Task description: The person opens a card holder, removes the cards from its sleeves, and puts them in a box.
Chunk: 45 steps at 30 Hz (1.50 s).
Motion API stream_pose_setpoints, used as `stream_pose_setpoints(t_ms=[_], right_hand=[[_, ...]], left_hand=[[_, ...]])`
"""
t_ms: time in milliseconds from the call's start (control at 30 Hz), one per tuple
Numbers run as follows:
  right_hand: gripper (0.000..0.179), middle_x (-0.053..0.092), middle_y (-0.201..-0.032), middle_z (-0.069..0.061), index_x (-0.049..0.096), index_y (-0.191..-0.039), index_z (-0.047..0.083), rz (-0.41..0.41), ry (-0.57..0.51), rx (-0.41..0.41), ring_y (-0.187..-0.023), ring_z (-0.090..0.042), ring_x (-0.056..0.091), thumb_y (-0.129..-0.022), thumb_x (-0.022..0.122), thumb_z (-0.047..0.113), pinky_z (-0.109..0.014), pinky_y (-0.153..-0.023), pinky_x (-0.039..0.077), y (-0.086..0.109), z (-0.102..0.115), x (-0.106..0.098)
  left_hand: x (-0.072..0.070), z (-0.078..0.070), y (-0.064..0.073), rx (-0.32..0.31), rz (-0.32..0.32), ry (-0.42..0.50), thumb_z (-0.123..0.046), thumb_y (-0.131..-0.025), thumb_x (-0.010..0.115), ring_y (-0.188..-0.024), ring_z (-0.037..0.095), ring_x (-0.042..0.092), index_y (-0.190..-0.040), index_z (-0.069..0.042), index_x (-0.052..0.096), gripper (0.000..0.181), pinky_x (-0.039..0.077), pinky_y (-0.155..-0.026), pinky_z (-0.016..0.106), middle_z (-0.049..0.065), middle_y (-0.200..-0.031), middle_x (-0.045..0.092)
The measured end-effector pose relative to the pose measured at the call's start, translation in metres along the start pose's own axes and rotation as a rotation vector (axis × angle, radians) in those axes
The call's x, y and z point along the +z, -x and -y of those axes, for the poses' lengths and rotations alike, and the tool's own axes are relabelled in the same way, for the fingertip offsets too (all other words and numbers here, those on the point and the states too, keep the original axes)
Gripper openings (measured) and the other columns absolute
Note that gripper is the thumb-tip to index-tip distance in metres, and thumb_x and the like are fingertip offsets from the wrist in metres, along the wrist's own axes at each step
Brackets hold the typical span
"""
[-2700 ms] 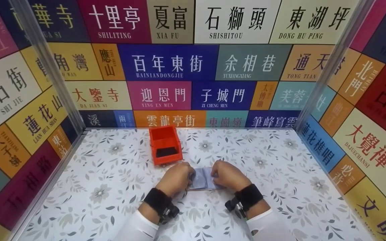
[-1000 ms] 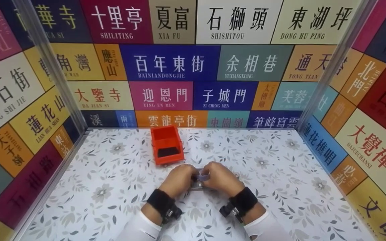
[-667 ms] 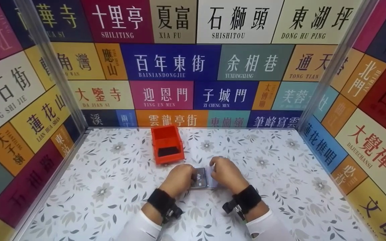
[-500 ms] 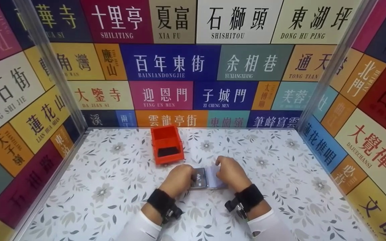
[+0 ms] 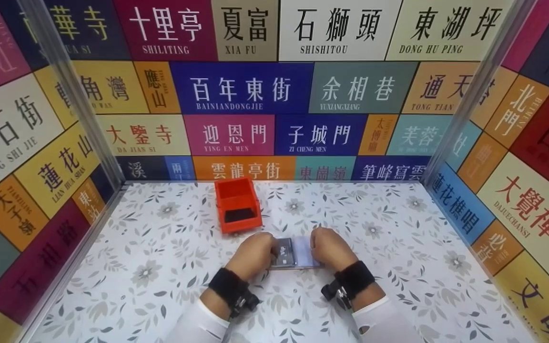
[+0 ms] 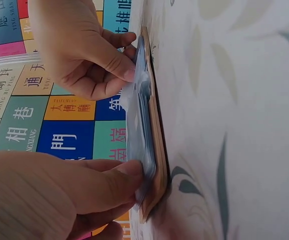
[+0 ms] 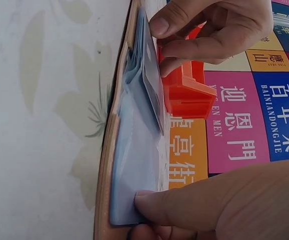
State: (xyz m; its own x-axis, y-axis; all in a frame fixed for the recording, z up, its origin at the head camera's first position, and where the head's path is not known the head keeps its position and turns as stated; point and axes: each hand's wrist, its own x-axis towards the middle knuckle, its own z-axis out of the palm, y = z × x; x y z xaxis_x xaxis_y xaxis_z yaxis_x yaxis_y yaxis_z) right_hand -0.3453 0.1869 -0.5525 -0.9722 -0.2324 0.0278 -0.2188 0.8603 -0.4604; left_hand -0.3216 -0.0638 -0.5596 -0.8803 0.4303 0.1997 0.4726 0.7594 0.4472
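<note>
A card holder (image 5: 305, 252) with a tan cover and clear bluish plastic sleeves (image 7: 137, 145) lies spread open on the table. On its left half shows a dark grey card (image 5: 284, 252) with pale print; whether it sits fully inside a sleeve I cannot tell. My left hand (image 5: 254, 255) pinches the left edge of the sleeves and card between thumb and fingers. At the other end, my right hand (image 5: 332, 248) pinches the holder's right edge, its thumb on the clear sleeve and its fingers partly hidden under the edge.
Behind the left hand stands a red-orange bin (image 5: 237, 205) with a flat black thing (image 5: 238, 215) in it. Printed panels (image 5: 241, 88) wall the back and both sides of the flower-patterned table (image 5: 160, 267).
The hands were close together a second ago; my right hand has since moved right, laying a clear sleeve over that side. The grey card on the left has come into view. My left hand stays put.
</note>
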Motion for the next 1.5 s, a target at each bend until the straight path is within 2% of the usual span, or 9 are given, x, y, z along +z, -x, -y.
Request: stream_pose_setpoints(t_ms=[167,400,667,1000,1067,1200,1333,1433,1500], right_hand=[[0.023,0.070,-0.078,-0.010,0.064,-0.074,0.013,0.001,0.010,0.015,-0.067,-0.021,0.059,-0.077,0.066,-0.009,-0.034,-0.061,0.050,-0.001,0.001,0.000],[0.020,0.072,-0.083,-0.007,0.075,-0.081,0.009,-0.026,0.025,-0.049,-0.072,-0.019,0.059,-0.086,0.072,-0.010,-0.038,-0.075,0.059,-0.001,0.002,0.004],[0.019,0.076,-0.090,-0.007,0.081,-0.085,0.008,-0.036,0.033,-0.049,-0.078,-0.019,0.062,-0.087,0.075,-0.010,-0.041,-0.081,0.062,0.001,0.004,0.007],[0.019,0.076,-0.092,-0.007,0.080,-0.087,0.007,-0.006,-0.040,0.011,-0.079,-0.020,0.065,-0.089,0.070,-0.008,-0.038,-0.075,0.060,-0.002,0.006,0.009],[0.017,0.076,-0.089,-0.006,0.079,-0.085,0.008,-0.034,-0.069,0.014,-0.078,-0.021,0.067,-0.090,0.068,-0.005,-0.039,-0.075,0.060,-0.004,0.008,0.010],[0.010,0.071,-0.081,-0.005,0.072,-0.085,0.008,-0.152,-0.097,-0.019,-0.076,-0.022,0.065,-0.093,0.073,0.003,-0.042,-0.074,0.058,-0.006,0.014,0.012],[0.014,0.062,-0.078,-0.004,0.066,-0.087,0.009,-0.246,-0.114,-0.034,-0.074,-0.022,0.059,-0.091,0.079,0.004,-0.043,-0.074,0.055,-0.006,0.019,0.012],[0.012,0.069,-0.082,-0.004,0.070,-0.088,0.009,-0.243,-0.142,-0.049,-0.078,-0.021,0.064,-0.092,0.080,0.005,-0.044,-0.079,0.059,-0.007,0.022,0.014],[0.006,0.076,-0.089,-0.006,0.075,-0.091,0.007,-0.205,-0.169,-0.053,-0.084,-0.023,0.070,-0.095,0.080,0.006,-0.046,-0.085,0.062,-0.008,0.024,0.016]], left_hand=[[-0.003,0.001,-0.002,-0.025,0.034,-0.002,0.000,-0.087,0.086,-0.083,0.018,0.065,-0.097,-0.014,0.086,0.017,0.057,-0.079,0.037,-0.004,-0.088,0.073],[-0.003,0.000,-0.003,-0.040,0.077,-0.039,-0.015,-0.093,0.091,-0.086,0.015,0.065,-0.107,-0.016,0.087,0.015,0.058,-0.081,0.037,-0.005,-0.095,0.072],[-0.001,-0.001,-0.004,-0.014,0.065,-0.070,-0.012,-0.089,0.092,-0.082,0.017,0.061,-0.105,-0.014,0.086,0.017,0.054,-0.078,0.037,-0.003,-0.090,0.070],[0.003,-0.005,-0.004,0.007,0.067,-0.069,-0.011,-0.089,0.092,-0.079,0.015,0.057,-0.107,-0.013,0.084,0.019,0.051,-0.074,0.035,-0.003,-0.092,0.063],[0.003,-0.004,-0.004,0.015,0.062,-0.078,-0.012,-0.090,0.092,-0.079,0.015,0.056,-0.107,-0.013,0.084,0.018,0.051,-0.073,0.034,-0.003,-0.093,0.062],[0.004,-0.004,-0.003,0.025,0.058,-0.099,-0.015,-0.092,0.092,-0.079,0.016,0.056,-0.106,-0.012,0.084,0.016,0.051,-0.074,0.036,-0.001,-0.095,0.062],[0.004,-0.004,-0.004,0.022,0.061,-0.110,-0.017,-0.092,0.092,-0.080,0.017,0.056,-0.104,-0.012,0.084,0.015,0.052,-0.075,0.037,0.000,-0.095,0.062],[0.004,-0.004,-0.004,0.013,0.064,-0.112,-0.017,-0.093,0.091,-0.081,0.017,0.057,-0.105,-0.012,0.084,0.015,0.053,-0.076,0.037,0.000,-0.096,0.062],[0.005,-0.004,-0.004,0.004,0.062,-0.111,-0.017,-0.093,0.092,-0.081,0.017,0.058,-0.106,-0.012,0.084,0.016,0.054,-0.077,0.038,0.000,-0.097,0.063]])
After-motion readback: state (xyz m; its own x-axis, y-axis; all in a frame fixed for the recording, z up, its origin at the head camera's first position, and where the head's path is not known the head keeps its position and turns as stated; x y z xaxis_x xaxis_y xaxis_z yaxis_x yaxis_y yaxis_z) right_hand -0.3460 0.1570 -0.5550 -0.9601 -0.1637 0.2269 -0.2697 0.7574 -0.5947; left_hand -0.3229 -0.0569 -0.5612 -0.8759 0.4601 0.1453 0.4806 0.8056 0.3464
